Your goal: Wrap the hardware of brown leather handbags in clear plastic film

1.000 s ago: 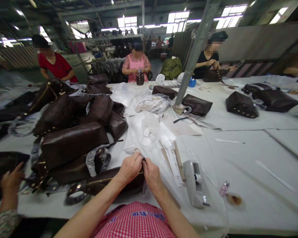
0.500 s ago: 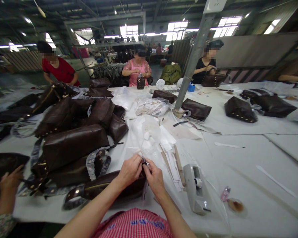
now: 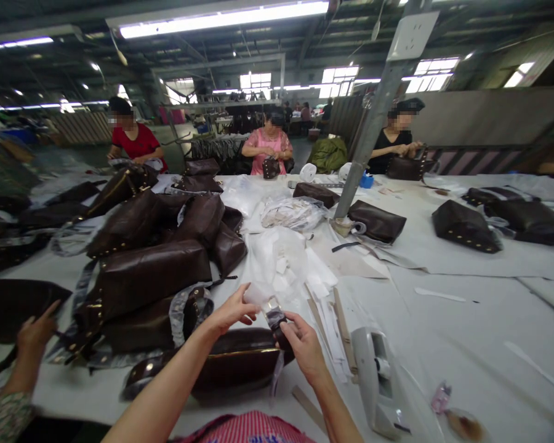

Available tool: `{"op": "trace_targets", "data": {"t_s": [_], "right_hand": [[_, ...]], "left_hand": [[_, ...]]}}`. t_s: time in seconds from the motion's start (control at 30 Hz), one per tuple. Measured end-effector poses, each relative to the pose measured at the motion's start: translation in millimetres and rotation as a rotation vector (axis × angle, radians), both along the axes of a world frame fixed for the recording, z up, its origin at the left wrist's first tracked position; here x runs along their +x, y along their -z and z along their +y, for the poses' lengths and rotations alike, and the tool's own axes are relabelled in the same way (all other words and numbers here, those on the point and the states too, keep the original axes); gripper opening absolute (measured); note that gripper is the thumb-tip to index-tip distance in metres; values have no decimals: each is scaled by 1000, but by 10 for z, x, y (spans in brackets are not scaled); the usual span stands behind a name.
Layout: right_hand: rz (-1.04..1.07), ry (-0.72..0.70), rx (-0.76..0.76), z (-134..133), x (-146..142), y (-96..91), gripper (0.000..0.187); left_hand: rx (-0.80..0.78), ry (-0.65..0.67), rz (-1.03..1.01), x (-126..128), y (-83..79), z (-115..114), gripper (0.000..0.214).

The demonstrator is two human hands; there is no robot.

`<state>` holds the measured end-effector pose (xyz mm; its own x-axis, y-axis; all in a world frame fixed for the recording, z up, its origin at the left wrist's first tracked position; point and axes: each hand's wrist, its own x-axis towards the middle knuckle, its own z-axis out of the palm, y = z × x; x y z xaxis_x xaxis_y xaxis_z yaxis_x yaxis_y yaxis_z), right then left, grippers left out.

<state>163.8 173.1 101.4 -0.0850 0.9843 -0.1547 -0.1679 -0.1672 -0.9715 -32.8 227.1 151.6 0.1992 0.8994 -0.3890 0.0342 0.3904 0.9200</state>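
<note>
My left hand [image 3: 233,315] has its fingers spread, with a small translucent white sheet [image 3: 258,294] against the fingertips. I cannot tell whether the sheet is pinched there. My right hand [image 3: 302,341] grips a dark brown strap [image 3: 281,333], thumb on top. At the strap's upper end is a metal buckle [image 3: 272,304] with clear film around it. Below both hands lies a dark brown leather handbag [image 3: 240,363] with a gold zipper; my left forearm crosses in front of it. Its studded handle end [image 3: 143,372] rests at the left.
Brown handbags [image 3: 152,271] are heaped on the left, where a co-worker's hand [image 3: 34,335] touches another bag [image 3: 18,307]. Cardboard strips [image 3: 344,326] and a tape dispenser [image 3: 376,381] lie at the right. A metal post [image 3: 362,147] rises from the table; several people work beyond.
My left hand has come away from the strap end, its fingers spreading. The right hand keeps its grip, and the buckle now shows. The view has tilted upward, and more of the handbag is visible.
</note>
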Motion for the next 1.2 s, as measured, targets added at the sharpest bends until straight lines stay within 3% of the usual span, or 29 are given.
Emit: {"op": "trace_targets", "data": {"t_s": [0.07,0.17,0.23,0.3,0.4,0.5,0.63,0.83,1.0,1.2], "right_hand": [[-36,-3,24,-14,8,46,54],[-77,-26,50,-32,1,85,52],[-87,-34,53,-37,-4,77,52],[-71,-33,42,-37,0,49,52],[-23,-28,4,-30,14,8,55],[15,-21,-18,-25,14,4,58],[36,-31,8,-27,-6,41,57],[109,-40,4,-44,9,60,52],[125,1,-10,-66,65,56,48],[103,36,9,-92,105,49,49]], "left_hand": [[-34,-84,-22,13,-38,33,67],[-4,-217,-355,-13,-193,166,50],[109,-317,-522,-52,-284,247,53],[239,-436,-459,-93,-302,265,60],[414,-577,-45,-113,-184,137,53],[441,-447,222,-25,-13,-94,30],[269,-215,81,231,120,-301,35],[25,-292,-318,568,282,-407,57],[70,-260,-462,741,327,-536,55],[89,-199,-457,779,297,-584,49]]}}
